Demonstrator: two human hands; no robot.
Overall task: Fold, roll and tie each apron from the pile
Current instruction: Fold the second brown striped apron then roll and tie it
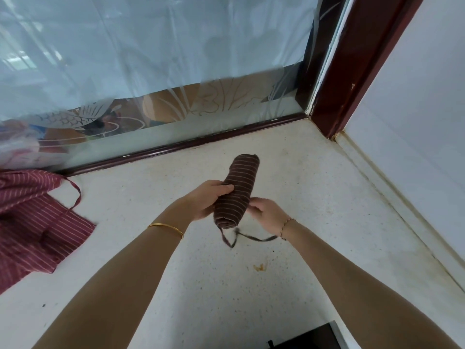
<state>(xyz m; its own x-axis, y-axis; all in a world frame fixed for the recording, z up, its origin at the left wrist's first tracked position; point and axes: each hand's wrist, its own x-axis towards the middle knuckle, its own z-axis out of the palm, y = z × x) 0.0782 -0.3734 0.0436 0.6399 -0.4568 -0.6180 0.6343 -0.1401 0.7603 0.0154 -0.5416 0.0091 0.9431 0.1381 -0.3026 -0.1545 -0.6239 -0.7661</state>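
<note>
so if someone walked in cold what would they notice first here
First, the brown striped apron roll held above the middle of the speckled counter, the left hand wrapped round it and the right hand pinching its dangling tie string. Next, the red striped aprons heaped at the left edge, by the frosted glass panel.

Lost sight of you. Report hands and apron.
Left hand grips rolled brown apron. Right hand holds its strap, untied. Red aprons wait left.
</note>
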